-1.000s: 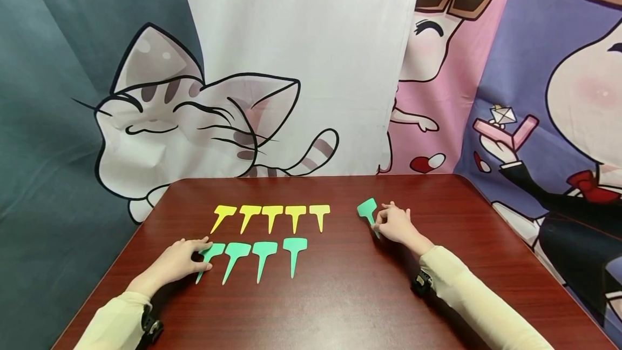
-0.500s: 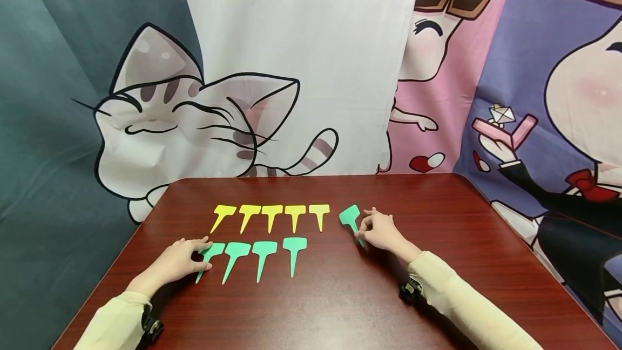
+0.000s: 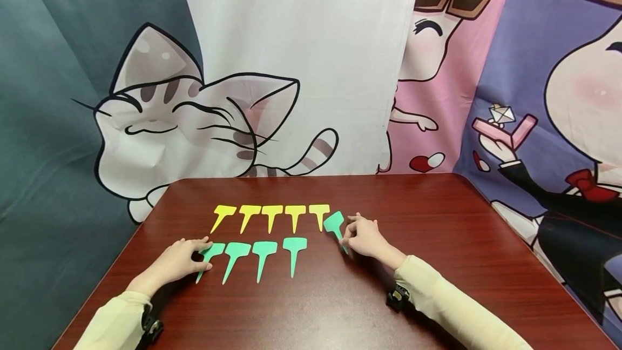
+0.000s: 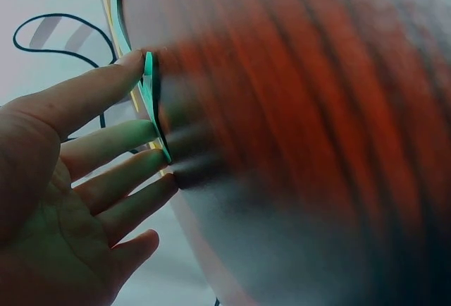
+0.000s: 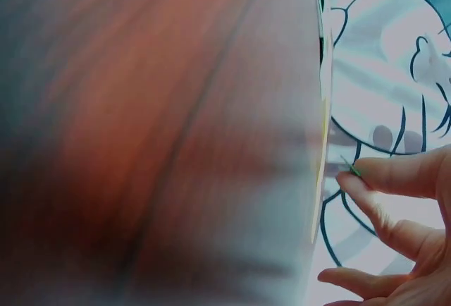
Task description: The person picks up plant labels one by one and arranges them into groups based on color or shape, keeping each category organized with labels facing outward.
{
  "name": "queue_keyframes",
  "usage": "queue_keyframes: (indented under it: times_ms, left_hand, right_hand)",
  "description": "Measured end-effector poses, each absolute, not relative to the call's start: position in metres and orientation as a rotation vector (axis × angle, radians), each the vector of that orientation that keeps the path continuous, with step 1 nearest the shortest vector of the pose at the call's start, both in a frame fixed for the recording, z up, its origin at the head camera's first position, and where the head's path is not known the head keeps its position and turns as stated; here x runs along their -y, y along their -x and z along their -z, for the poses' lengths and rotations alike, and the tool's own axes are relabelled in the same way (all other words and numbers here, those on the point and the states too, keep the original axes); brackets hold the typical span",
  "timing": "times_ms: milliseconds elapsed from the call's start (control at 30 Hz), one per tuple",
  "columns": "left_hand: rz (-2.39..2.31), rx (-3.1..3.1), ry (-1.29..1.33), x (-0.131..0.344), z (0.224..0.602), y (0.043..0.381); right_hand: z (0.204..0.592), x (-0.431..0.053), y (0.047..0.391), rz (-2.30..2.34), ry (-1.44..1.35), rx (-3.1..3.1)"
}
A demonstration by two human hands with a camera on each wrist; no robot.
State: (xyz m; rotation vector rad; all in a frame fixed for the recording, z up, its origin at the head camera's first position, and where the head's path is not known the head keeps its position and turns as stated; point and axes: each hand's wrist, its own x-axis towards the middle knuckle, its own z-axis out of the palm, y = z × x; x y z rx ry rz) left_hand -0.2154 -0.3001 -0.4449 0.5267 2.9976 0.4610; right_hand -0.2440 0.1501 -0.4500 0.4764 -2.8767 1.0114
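In the head view, my right hand [image 3: 365,237] pinches the narrow stem of a green T-shaped plant label [image 3: 334,223], just right of the yellow row. The right wrist view shows the thumb and a finger [image 5: 363,192] meeting on a sliver of that label [image 5: 354,169]. At the left, my left hand [image 3: 176,263] rests on the table, its thumb and fingers touching the leftmost green plant label [image 3: 214,251]. Seen from the left wrist, those fingers are fairly straight along the label [image 4: 148,84]. More green labels [image 3: 265,250] lie to its right, the last one [image 3: 294,247] slightly apart.
A row of several yellow plant labels [image 3: 272,212] lies behind the green ones on the dark red wooden table [image 3: 340,307]. Behind the table's far edge hangs a cartoon-printed cloth [image 3: 311,42].
My right hand has moved left and a little nearer with the pinched green label, to beside the last yellow label. The left hand and the lying labels stay put.
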Motion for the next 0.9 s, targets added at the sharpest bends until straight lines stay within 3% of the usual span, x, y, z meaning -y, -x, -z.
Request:
queue_keyframes:
  times_ms: [900]
  left_hand:
    - [-0.467, -2.997, -0.529, 0.299, 0.445, 0.214]
  right_hand:
    - [0.449, -0.114, 0.220, -0.857, -0.484, 3.014]
